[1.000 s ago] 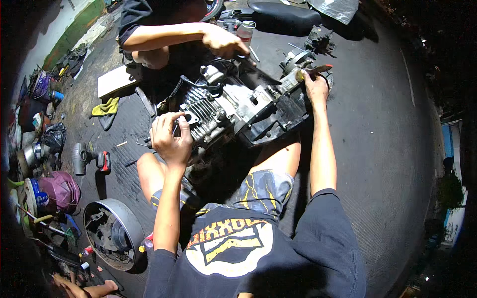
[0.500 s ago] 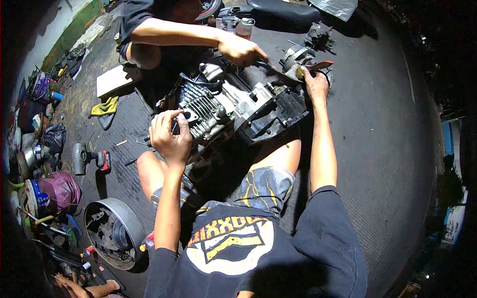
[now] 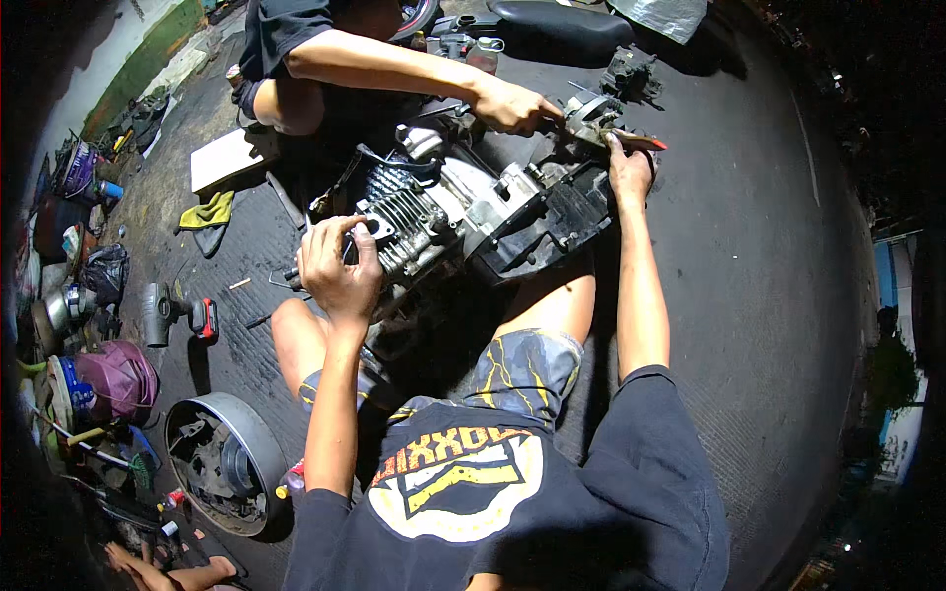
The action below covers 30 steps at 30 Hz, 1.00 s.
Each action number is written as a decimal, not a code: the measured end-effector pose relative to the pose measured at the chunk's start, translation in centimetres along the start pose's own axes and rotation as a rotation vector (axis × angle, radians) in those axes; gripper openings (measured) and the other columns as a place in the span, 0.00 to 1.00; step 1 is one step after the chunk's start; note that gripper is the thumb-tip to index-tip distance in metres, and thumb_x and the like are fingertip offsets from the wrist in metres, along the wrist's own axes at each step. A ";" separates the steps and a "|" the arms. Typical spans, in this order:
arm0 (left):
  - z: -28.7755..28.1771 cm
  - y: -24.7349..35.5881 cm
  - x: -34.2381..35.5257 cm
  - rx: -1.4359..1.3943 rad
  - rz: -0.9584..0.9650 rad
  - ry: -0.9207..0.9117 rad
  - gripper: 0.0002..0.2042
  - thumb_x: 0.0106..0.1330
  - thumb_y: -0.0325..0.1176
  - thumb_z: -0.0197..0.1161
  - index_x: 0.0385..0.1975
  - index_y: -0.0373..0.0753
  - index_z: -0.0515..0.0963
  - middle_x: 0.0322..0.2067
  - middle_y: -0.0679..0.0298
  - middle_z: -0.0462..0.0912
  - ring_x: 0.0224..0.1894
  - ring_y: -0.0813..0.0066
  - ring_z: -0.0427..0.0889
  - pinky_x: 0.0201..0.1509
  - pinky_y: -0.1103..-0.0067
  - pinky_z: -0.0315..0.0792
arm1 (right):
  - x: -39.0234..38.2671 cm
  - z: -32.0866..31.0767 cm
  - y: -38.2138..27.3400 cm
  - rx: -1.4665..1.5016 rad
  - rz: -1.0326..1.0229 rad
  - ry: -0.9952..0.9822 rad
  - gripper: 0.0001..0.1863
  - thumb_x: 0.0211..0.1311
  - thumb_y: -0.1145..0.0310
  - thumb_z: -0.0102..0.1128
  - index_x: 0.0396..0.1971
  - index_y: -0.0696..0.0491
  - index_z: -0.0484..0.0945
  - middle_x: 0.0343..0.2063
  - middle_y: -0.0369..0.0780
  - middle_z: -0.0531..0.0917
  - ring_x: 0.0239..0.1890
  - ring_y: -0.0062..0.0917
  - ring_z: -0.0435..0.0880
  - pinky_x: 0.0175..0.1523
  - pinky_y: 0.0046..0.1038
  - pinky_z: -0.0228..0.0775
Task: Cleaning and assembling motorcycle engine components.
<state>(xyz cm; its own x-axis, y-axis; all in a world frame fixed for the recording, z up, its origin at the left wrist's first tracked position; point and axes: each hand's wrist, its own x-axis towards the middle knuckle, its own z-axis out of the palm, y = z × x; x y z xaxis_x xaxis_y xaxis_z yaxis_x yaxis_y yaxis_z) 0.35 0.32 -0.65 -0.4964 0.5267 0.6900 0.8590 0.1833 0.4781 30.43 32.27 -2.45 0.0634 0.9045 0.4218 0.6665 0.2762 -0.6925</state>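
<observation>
Sitting on the dark ground in the head view, the person had a small engine (image 3: 463, 222) lying across the middle of the frame, just above their bent knees. The left hand (image 3: 340, 271) was curled shut around the finned cylinder (image 3: 404, 227) at the engine's left end, fingers wrapped over its upper edge. The right hand (image 3: 629, 172) lay flat at the engine's right end, upper centre-right of the frame, fingers pressed loosely against the metal casing; whether it gripped anything I cannot tell.

A second person squatted at the top of the frame — their hand (image 3: 512, 103) was closed on a tool with an orange-red tip (image 3: 636, 141), which reached across to just above the right hand.

At lower left stood a round metal drum (image 3: 222, 463) with its open face showing parts inside. Further up the left side lay a cordless tool with a red base (image 3: 177, 313), a purple helmet-like shell (image 3: 113, 379), a yellow rag (image 3: 209, 212) and a pale flat board (image 3: 232, 158). A black seat (image 3: 562, 25) rested along the top edge — well apart from the engine.
</observation>
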 end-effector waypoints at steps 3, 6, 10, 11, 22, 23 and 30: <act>0.1 0.1 0.0 0.001 0.000 0.001 0.04 0.66 0.32 0.64 0.35 0.43 0.84 0.36 0.63 0.85 0.44 0.61 0.83 0.53 0.69 0.72 | -0.4 0.2 -0.2 -0.014 -0.008 0.136 0.17 0.64 0.57 0.68 0.42 0.55 0.88 0.38 0.45 0.90 0.43 0.36 0.88 0.53 0.36 0.75; -0.1 0.1 0.1 -0.010 -0.012 -0.005 0.04 0.66 0.32 0.64 0.35 0.43 0.84 0.36 0.63 0.85 0.44 0.61 0.83 0.53 0.68 0.73 | -0.5 0.0 -0.5 0.014 -0.058 0.139 0.17 0.65 0.57 0.67 0.42 0.56 0.87 0.38 0.45 0.90 0.43 0.38 0.88 0.54 0.36 0.74; 0.1 -0.2 -0.1 -0.020 -0.012 0.003 0.04 0.66 0.32 0.64 0.35 0.42 0.84 0.36 0.62 0.85 0.45 0.61 0.83 0.53 0.68 0.73 | -0.4 -0.1 -0.9 -0.078 -0.010 0.052 0.15 0.65 0.60 0.68 0.42 0.56 0.87 0.37 0.44 0.90 0.41 0.36 0.88 0.51 0.33 0.76; 0.1 -0.2 -0.1 -0.018 -0.011 0.005 0.04 0.65 0.32 0.64 0.35 0.42 0.84 0.36 0.62 0.86 0.45 0.61 0.83 0.54 0.68 0.73 | -0.3 -0.3 -0.8 -0.085 0.009 0.016 0.16 0.65 0.59 0.68 0.43 0.56 0.87 0.38 0.44 0.90 0.42 0.36 0.88 0.52 0.33 0.75; 0.1 0.0 -0.1 -0.024 -0.015 0.007 0.05 0.65 0.32 0.64 0.35 0.42 0.85 0.36 0.61 0.86 0.45 0.60 0.83 0.54 0.68 0.73 | 0.0 0.5 0.5 -0.038 -0.012 0.101 0.19 0.64 0.54 0.67 0.43 0.55 0.87 0.39 0.48 0.89 0.44 0.42 0.88 0.52 0.39 0.75; 0.1 -0.1 -0.1 -0.016 -0.017 0.011 0.04 0.65 0.31 0.64 0.35 0.42 0.85 0.36 0.61 0.86 0.45 0.60 0.83 0.54 0.68 0.73 | 0.1 0.7 0.7 -0.057 -0.027 0.117 0.19 0.64 0.54 0.67 0.43 0.55 0.87 0.39 0.48 0.89 0.44 0.42 0.88 0.52 0.39 0.75; 0.0 0.2 0.1 -0.010 -0.027 0.000 0.04 0.65 0.31 0.64 0.35 0.41 0.85 0.36 0.61 0.86 0.45 0.60 0.83 0.54 0.68 0.73 | 0.6 1.5 2.1 0.010 -0.104 0.249 0.12 0.61 0.63 0.70 0.39 0.55 0.87 0.39 0.47 0.87 0.46 0.42 0.84 0.54 0.40 0.72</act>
<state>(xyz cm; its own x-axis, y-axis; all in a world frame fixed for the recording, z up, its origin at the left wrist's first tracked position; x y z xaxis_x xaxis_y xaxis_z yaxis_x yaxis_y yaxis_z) 0.50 0.44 -0.50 -0.5197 0.5215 0.6768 0.8438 0.1892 0.5021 30.71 33.86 -4.56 0.1765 0.7636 0.6211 0.6718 0.3678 -0.6430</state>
